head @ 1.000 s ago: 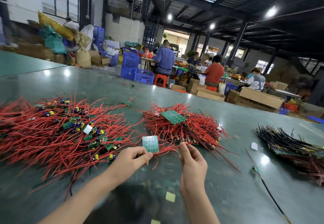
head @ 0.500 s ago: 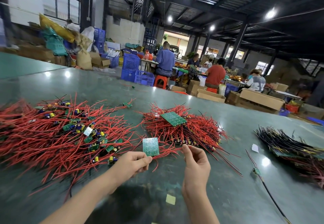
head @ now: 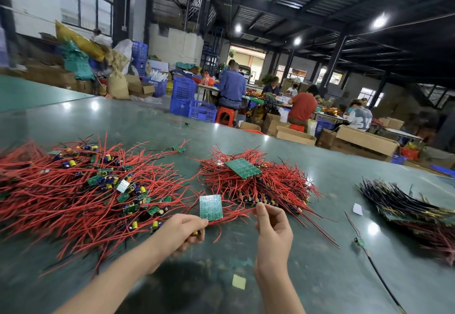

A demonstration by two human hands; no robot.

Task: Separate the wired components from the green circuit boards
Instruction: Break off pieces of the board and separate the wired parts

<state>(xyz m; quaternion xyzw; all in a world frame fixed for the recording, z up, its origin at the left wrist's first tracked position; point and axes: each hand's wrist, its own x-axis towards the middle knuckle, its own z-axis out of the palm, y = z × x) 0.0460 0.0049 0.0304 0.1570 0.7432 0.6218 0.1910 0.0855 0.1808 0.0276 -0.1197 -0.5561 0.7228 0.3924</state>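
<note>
- A person's left hand [head: 183, 231] is low in the centre of the view, its fingers curled round the lower edge of a small green rectangular circuit board [head: 211, 207], which stands nearly upright with its flat face towards the camera.
- The board rises just above the left hand's knuckles, over the glossy dark green table [head: 320, 276].
- The right hand [head: 273, 230] is just beside the board on its right, thumb and fingertips pinched together on a thin red wire [head: 237, 212] that runs from the board across to those fingers.
- The two hands are a little apart, with the wire spanning the gap between them.
- To the left of the left hand a wide heap of loose red wires with small green boards and yellow-and-blue parts [head: 98, 190] spreads across the table.
- Behind the hands, near the held board, sits a tighter mound of red wires [head: 275, 190] with a larger green board [head: 243, 168] lying flat on top.
- Well apart on the far right lies a bundle of black wires [head: 403, 205].
- A single small green part on a long black lead [head: 360, 242] lies right of the right hand, and a pale yellow paper scrap [head: 238, 281] lies on the table between the forearms.
- Beyond the table, people sit working among cardboard boxes and blue plastic crates [head: 183, 94].
</note>
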